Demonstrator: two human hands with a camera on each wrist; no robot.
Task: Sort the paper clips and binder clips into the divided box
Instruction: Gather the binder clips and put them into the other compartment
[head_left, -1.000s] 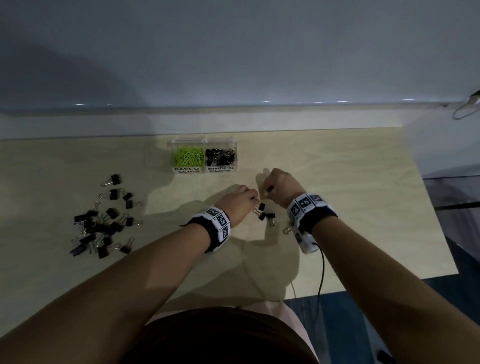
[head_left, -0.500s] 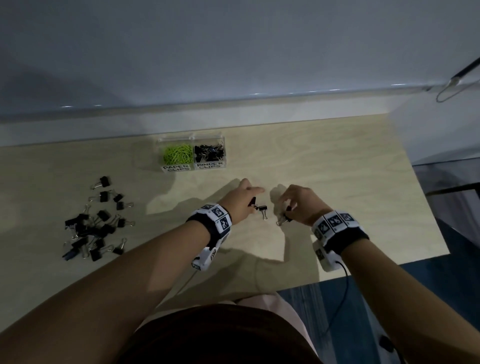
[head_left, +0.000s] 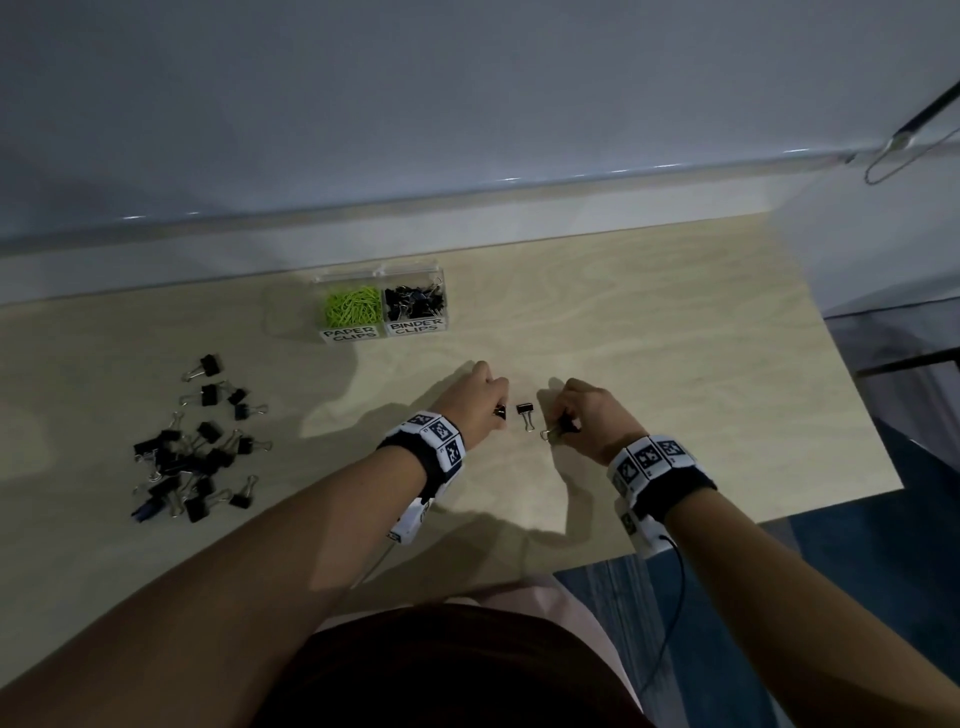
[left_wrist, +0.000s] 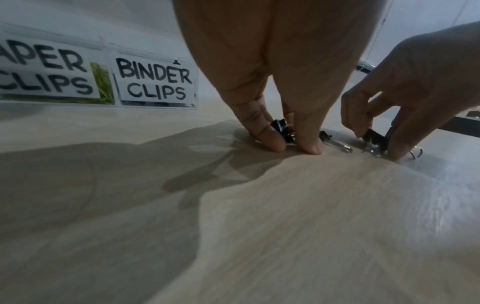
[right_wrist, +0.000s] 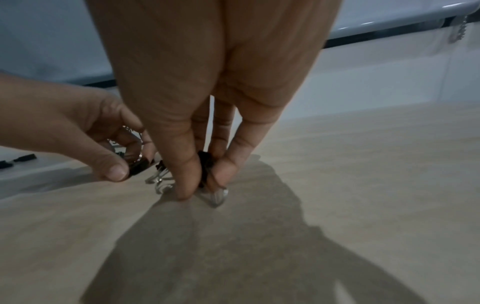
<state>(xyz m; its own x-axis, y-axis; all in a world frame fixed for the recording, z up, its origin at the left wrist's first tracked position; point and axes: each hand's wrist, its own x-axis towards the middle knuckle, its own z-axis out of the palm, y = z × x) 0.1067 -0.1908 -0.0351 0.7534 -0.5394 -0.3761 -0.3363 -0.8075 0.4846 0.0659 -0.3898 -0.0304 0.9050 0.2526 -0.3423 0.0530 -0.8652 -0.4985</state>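
Both hands pinch small binder clips: left hand one, right hand another; a third clip lies between, box at eleven o'clock; light, stiff, likely slippery, best gripped by the black body

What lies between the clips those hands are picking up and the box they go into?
Nothing visible. Each hand, left hand and right hand, pinches a binder clip, and only bare table lies between them and the divided box. Its binder clip compartment looks open on top.

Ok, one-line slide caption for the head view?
Both hands pinch small black binder clips before the clear divided box.
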